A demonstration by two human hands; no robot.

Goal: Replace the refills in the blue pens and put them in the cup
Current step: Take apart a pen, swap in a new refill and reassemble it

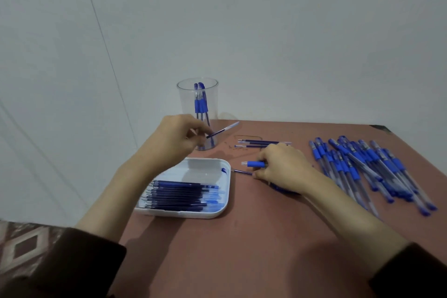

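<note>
A clear plastic cup (pixel 186 99) stands at the table's far left edge with two blue pens upright inside. My left hand (pixel 169 140), in front of the cup, pinches a refill (pixel 223 129) that points up and to the right. My right hand (pixel 283 167) rests on the table, closed on a blue pen (pixel 255 164) whose grip and tip stick out to the left. A thin refill tip (pixel 242 172) also pokes out from under its fingers. A white tray (pixel 208 167) near my left forearm holds several dark blue refills (pixel 179 195).
A large heap of blue pens (pixel 367 167) lies at the table's right side. Three loose refills (pixel 256 143) lie behind my right hand. The brown table (pixel 242 249) ends at a grey wall; its left edge runs close beside the tray and cup.
</note>
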